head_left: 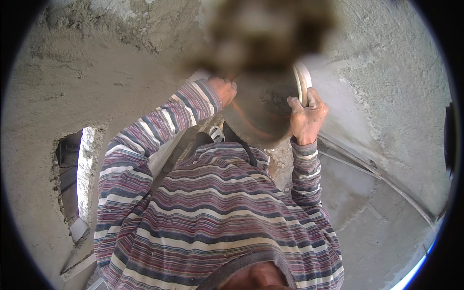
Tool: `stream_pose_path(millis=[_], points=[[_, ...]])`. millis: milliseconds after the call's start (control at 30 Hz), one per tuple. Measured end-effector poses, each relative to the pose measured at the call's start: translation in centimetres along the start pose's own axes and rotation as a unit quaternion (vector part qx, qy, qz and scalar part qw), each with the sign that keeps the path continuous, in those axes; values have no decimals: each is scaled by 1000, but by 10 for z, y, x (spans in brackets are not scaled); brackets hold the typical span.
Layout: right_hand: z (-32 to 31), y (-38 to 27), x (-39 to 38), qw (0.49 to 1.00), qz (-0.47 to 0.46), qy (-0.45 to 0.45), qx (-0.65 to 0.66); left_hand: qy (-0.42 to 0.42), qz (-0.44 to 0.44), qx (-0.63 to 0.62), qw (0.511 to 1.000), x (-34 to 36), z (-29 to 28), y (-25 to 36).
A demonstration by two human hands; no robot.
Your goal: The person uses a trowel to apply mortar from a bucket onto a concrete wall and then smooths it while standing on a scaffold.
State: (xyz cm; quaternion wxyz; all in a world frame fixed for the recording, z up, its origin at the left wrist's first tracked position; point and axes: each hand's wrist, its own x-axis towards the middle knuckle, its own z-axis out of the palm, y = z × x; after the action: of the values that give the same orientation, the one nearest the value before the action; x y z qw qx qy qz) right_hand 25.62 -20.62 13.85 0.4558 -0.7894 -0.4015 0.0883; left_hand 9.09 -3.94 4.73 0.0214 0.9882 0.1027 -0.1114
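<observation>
A dark, mortar-stained, rounded object (258, 116), apparently a container with an orange curved edge, is between my hands, its top lost behind a blur. My left hand (221, 91) has its fingers curled at the object's upper left; what exactly they grip is hidden. My right hand (307, 116) is closed on a white curved strip (302, 77) along the object's right side. Both forearms are in striped sleeves (162, 121). Below the object, a foot in a light sandal (216, 134) shows beyond my striped shirt (217, 208).
Rough grey plastered walls (67, 92) surround me. At left is an opening (70, 169) with a pale, broken edge. A long pipe or batten (396, 188) runs along the lower right, beside a grey surface (367, 232). A large out-of-focus blotch covers the top centre.
</observation>
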Motion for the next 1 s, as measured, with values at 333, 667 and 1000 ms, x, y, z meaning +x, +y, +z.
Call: stream_pose_path(millis=[333,667,1000], points=[[-9,24,-6,998,7,-43,-46,-20,-140,-385,912,-7,25,112],[-15,53,-21,961,169,128,177,0,-203,-399,894,-41,-28,75],[-37,88,-60,962,235,108,85,-74,34,-575,814,-133,-60,11]])
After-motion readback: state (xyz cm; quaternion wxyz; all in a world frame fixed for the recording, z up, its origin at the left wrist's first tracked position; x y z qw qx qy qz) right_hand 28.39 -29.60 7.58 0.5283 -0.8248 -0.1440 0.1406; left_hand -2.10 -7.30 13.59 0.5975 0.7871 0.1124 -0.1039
